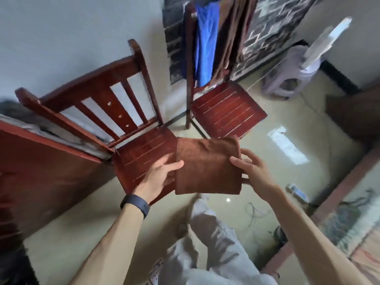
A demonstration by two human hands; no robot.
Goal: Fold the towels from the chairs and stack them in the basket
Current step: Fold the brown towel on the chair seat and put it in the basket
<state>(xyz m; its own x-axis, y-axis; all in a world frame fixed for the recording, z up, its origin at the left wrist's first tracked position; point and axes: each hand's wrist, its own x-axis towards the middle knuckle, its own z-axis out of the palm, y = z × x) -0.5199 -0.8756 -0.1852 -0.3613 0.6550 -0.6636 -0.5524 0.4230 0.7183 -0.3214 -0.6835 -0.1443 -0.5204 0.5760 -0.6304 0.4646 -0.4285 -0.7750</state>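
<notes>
Towel (207, 167), brown and folded, hung pinched between left hand (159, 173) and right hand (251, 171); folding seemed finished, next needing a carry to the unseen basket.

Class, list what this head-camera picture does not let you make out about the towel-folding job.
1. The basket: nowhere in the head view.
2. Fingers of the left hand: hidden beneath the brown towel; only the thumb shows.
3. The hanging towels on the far chair: tops cut off by the upper edge and overlapping, so their number is unclear.
4. The grey heap at the left edge: too blurred to identify.
</notes>
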